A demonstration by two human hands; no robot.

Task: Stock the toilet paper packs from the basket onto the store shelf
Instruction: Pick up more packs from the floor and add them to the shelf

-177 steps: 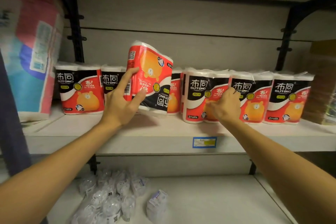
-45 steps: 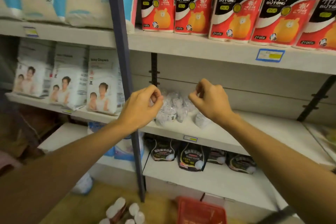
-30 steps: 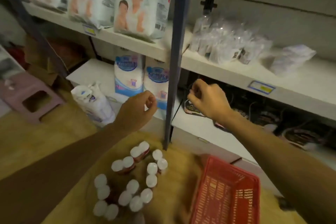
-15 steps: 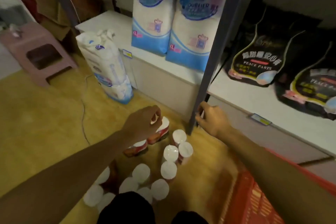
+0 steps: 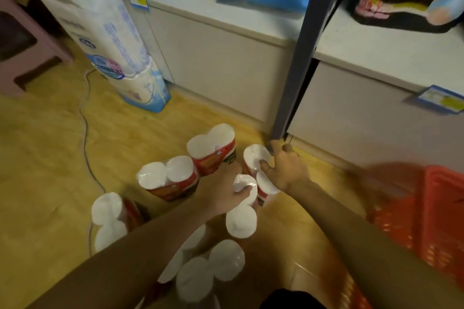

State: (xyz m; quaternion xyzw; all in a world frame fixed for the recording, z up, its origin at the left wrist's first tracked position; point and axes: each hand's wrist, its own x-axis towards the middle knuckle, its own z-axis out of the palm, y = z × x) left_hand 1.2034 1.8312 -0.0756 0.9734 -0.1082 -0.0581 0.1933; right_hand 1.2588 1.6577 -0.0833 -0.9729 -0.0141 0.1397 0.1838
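Both hands reach down among upright packs on the floor: left hand (image 5: 223,193) closes on the top of one pack (image 5: 244,189), right hand (image 5: 285,168) spreads over the pack (image 5: 254,157) just beyond

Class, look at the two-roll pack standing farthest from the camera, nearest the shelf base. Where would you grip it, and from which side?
Grip the far two-roll pack around its upper body from above. It stands upright with its white roll ends facing up, floor is free on its shelf-facing side, and another pack stands close at its near-left.
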